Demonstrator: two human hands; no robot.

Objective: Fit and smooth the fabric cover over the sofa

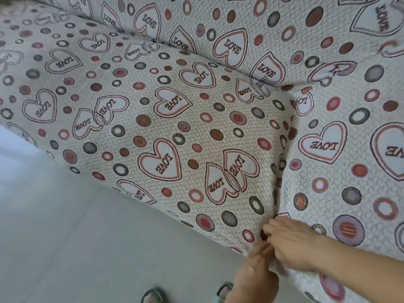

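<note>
The fabric cover point(166, 110), printed with hearts and circles, is spread over the seat and back of the sofa, which is hidden beneath it. At the front edge, where a fold runs between two seat sections, the cover is gripped by the curled fingers of the right hand point(290, 243) and pinched just below by the left hand point(253, 278). Grey floor point(87, 237) and sandals point(153, 296) are seen underneath.

Heart-print fabric cover point(196, 119) stretched over sofa cushions point(328, 62)
</note>
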